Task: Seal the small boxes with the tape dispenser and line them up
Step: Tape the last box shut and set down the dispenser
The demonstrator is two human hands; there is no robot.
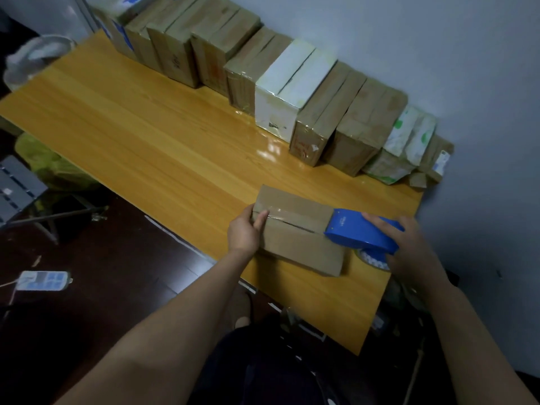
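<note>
Against the wall [438,39] a row of boxes [292,92] lines the back of the yellow surface [146,127], and the box [298,244] I am taping lies near the front edge, long axis running left to right between my hands. My left fingers [261,219] clasp its left end while my right fingers [377,220] are wrapped round the blue dispenser [359,232] at the right end of the seam, so I judge the finishing pull goes rightward.
</note>
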